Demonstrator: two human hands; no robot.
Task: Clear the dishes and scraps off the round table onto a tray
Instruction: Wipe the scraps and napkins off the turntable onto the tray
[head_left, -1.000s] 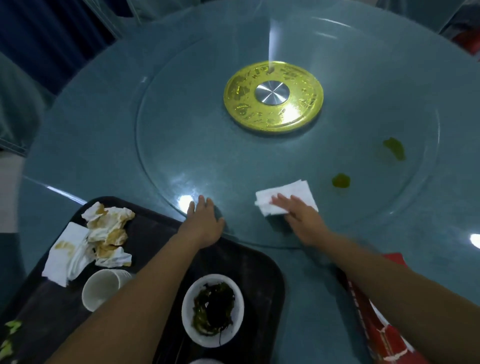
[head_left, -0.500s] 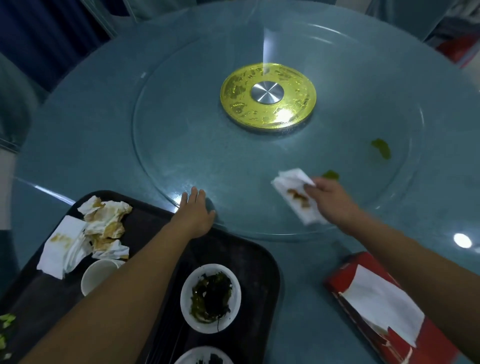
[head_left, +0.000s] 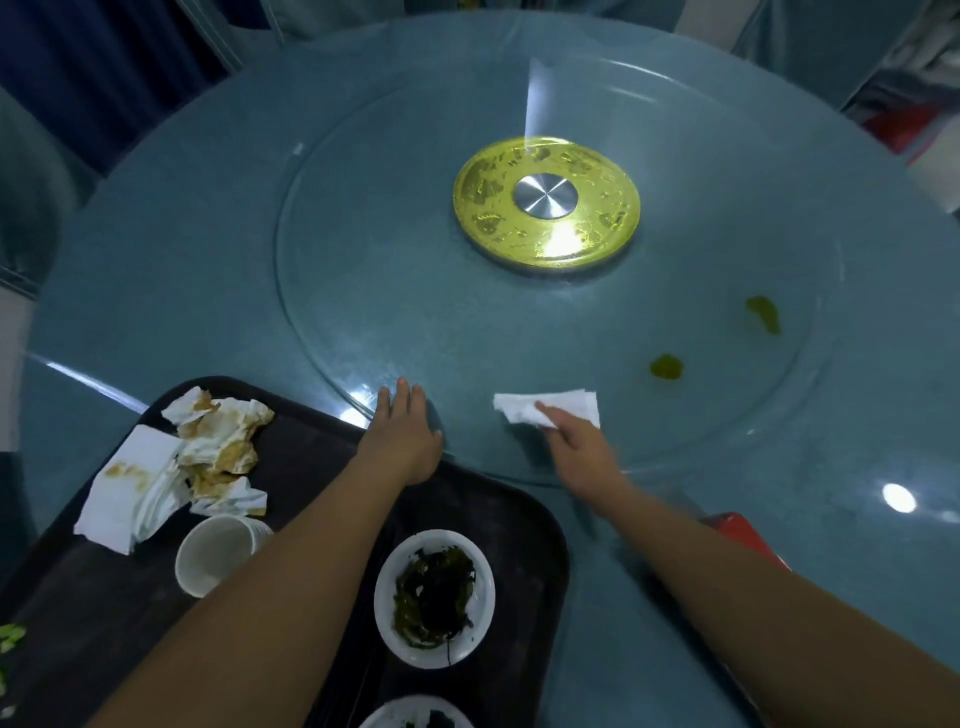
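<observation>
A white paper napkin (head_left: 561, 407) lies on the glass turntable (head_left: 363, 291) near its front edge, and my right hand (head_left: 576, 441) presses on it with its fingers. My left hand (head_left: 402, 436) rests flat on the turntable's rim, fingers straight. Two green scraps (head_left: 666, 367) (head_left: 763, 313) sit on the glass to the right. The black tray (head_left: 322, 467) at the lower left holds soiled napkins (head_left: 208, 447), a white paper cup (head_left: 213, 553) on its side and a white bowl (head_left: 434, 597) of dark greens.
A gold hub (head_left: 545, 202) with a silver cap marks the turntable's centre on the round blue-grey table (head_left: 156, 249). A red tissue pack (head_left: 748, 530) shows behind my right forearm. Another bowl (head_left: 415, 714) peeks in at the bottom edge.
My right hand drew the napkin back left toward me, away from the nearer green scrap. The left hand stayed on the turntable's rim.
</observation>
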